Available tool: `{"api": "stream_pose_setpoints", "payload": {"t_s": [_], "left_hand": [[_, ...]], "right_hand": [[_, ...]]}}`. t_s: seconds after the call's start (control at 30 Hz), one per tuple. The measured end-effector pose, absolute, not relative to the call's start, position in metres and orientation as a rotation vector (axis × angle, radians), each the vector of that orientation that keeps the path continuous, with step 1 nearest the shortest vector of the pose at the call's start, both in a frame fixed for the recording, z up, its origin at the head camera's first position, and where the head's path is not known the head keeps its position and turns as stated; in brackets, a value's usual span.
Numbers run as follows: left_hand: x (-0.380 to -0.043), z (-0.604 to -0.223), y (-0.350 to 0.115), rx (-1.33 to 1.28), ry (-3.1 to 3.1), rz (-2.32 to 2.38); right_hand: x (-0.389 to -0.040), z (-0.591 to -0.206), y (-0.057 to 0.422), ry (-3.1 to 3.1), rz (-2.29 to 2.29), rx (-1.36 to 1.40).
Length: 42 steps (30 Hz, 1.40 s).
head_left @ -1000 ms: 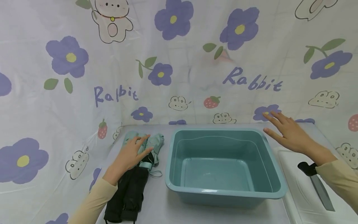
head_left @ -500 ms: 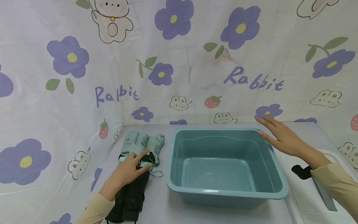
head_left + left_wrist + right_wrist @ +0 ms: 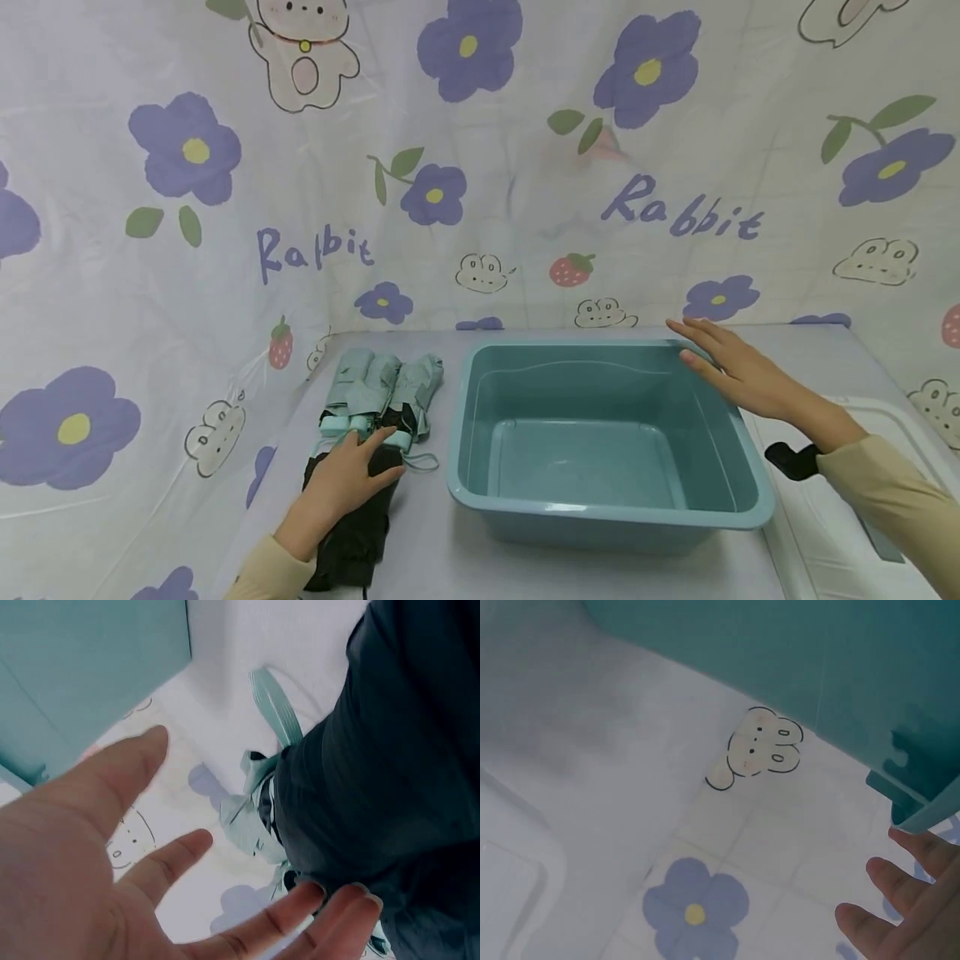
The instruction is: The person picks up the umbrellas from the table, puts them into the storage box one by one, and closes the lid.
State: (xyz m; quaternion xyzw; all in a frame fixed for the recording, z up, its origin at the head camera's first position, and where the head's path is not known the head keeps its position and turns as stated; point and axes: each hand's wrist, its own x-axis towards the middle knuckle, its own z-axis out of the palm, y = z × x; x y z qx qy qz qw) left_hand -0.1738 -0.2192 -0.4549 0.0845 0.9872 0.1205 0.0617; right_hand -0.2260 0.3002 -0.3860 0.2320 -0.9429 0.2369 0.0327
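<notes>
My left hand (image 3: 343, 479), fingers spread, is over black folded umbrellas (image 3: 356, 542) at the left of the table. In the left wrist view, its fingertips come close to the black cloth (image 3: 390, 772); whether they touch it I cannot tell. Beyond that hand lie several pale green folded umbrellas (image 3: 363, 383), one with a loose wrist strap (image 3: 423, 461). A blue-green plastic tub (image 3: 585, 533) stands in the middle, its inside bare. At the tub's far right corner is my right hand (image 3: 738, 371), fingers extended and holding nothing. The right wrist view shows its fingertips (image 3: 855, 919) near the rim.
A white lid-like panel (image 3: 825, 521) lies right of the tub, partly under the right sleeve. A grey strip (image 3: 883, 542) shows on it. Behind the table (image 3: 420, 542) hangs a white sheet (image 3: 517, 217) printed with flowers and rabbits.
My left hand has drawn back toward me, from the pale green umbrellas to the black ones. My right hand has shifted left and slightly down toward the tub's corner. The tub has stayed put.
</notes>
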Motion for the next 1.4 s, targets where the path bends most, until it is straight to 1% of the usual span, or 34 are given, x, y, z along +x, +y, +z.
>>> {"api": "stream_pose_setpoints", "payload": {"t_s": [0.3, 0.67, 1.07, 1.4], "left_hand": [[-0.169, -0.458, -0.215, 0.163, 2.995, 0.309], [-0.161, -0.469, -0.219, 0.11, 2.927, 0.331], [-0.165, -0.482, -0.218, 0.112, 2.988, 0.178], [-0.162, -0.494, -0.212, 0.134, 3.082, 0.083]], "right_hand": [[-0.227, -0.396, 0.296, -2.92, 0.622, 0.705], [-0.224, -0.4, 0.294, -2.965, 0.707, 0.67], [-0.227, -0.403, 0.292, -2.932, 0.857, 0.694], [-0.228, -0.409, 0.293, -2.898, 0.901, 0.725]]}}
